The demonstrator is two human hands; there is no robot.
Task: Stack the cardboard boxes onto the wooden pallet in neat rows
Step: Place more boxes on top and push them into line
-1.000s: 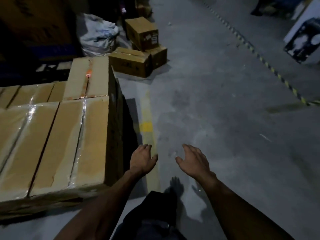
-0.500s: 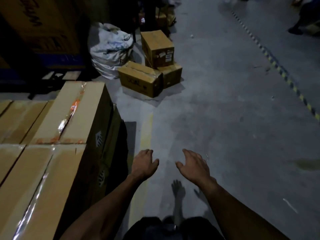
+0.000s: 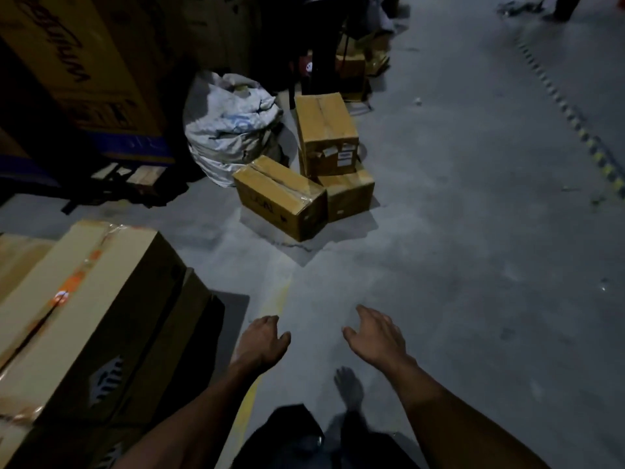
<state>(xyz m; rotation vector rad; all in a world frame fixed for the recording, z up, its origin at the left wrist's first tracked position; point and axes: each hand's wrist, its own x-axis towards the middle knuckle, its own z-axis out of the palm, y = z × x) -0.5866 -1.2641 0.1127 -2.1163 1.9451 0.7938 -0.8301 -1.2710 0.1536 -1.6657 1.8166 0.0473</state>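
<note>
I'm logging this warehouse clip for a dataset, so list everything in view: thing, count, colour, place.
loose cardboard boxes: three, brown, on the floor ahead; one stands on another.
stacked boxes: several, tan, taped, near left.
white sack: one, stuffed, left of the loose boxes.
large printed carton: one, brown with dark lettering, far left.
striped floor tape: one, yellow and black, right.
yellow floor line: one, faded, centre.
floor: grey concrete.
left hand: open, empty, bottom centre.
right hand: open, empty, beside it.

A dim grey concrete floor [image 3: 456, 265] is seen, marked by a faded yellow line [image 3: 270, 299] and a black-and-yellow hazard stripe [image 3: 588, 143]; a white sack [image 3: 230, 130] is slumped against dark stacked goods.
</note>
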